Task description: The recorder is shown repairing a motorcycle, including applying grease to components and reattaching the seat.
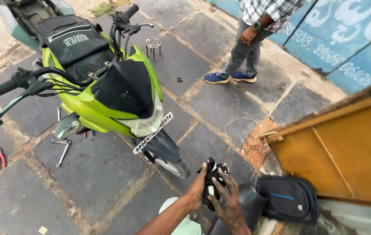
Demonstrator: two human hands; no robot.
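Two hands, left (pixel 196 188) and right (pixel 229 204), close their fingers around a small black part (pixel 212 176), near a green motorcycle (pixel 107 93) on stone paving (pixel 94 174).

White number plate (pixel 152 134) on motorcycle front; blue painted wall sign (pixel 351 39).

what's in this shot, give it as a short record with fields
setting: stone-paved ground outdoors, beside a blue wall
left hand: grips a small black part from the left
right hand: fingers wrapped over the same part
nearby: black bag by an orange board
vehicle: green motorcycle, parked, front toward the camera
tools on ground: red-handled pliers, spanner
other person: stands near the wall, blue shoes
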